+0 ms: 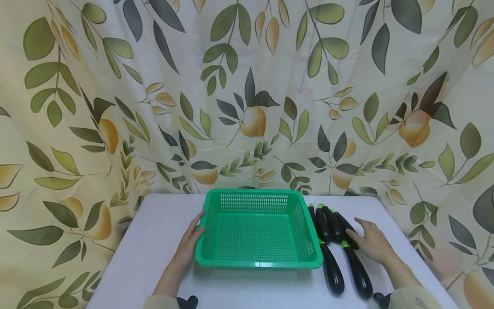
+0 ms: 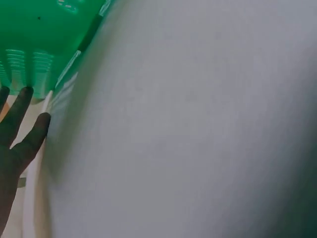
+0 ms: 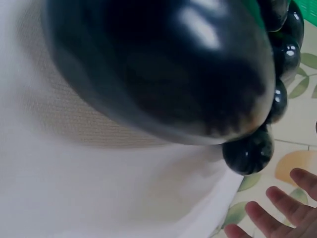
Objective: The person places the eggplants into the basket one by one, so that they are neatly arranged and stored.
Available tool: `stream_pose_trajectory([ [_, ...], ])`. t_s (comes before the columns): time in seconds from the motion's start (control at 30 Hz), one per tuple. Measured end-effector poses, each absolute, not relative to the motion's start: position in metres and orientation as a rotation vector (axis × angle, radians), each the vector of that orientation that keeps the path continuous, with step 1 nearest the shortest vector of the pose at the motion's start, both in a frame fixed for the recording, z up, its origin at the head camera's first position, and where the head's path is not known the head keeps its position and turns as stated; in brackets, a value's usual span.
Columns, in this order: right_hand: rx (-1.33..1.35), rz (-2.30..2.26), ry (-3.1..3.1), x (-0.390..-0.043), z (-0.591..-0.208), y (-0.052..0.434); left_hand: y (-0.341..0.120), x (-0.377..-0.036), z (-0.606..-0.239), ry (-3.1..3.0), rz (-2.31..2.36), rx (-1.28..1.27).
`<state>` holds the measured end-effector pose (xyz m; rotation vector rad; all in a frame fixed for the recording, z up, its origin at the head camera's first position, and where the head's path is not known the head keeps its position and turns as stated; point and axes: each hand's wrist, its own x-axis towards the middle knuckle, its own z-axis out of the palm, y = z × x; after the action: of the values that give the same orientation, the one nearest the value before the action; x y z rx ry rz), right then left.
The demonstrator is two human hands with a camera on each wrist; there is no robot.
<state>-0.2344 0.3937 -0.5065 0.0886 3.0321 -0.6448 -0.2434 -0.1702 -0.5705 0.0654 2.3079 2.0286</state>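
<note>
We log the nearest eggplant point(image 3: 163, 69) blurred and cropped at twelve o'clock in the right wrist view, the basket point(image 2: 34, 44) cropped at ten o'clock.

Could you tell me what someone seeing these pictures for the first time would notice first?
The bright green basket stands out most, sitting empty in the middle of the white table. Just to its right lies a cluster of glossy dark eggplants. The left hand rests flat against the basket's left wall, the right hand lies on the eggplants, and a leaf-and-fruit curtain fills the background.
</note>
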Motion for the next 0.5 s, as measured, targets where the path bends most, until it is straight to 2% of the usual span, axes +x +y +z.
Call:
stream_pose_trajectory([
  [0.5,0.106,-0.622,3.052,-0.235,-0.523,0.399,-0.171,-0.238,-0.577,2.325,2.022,0.064],
])
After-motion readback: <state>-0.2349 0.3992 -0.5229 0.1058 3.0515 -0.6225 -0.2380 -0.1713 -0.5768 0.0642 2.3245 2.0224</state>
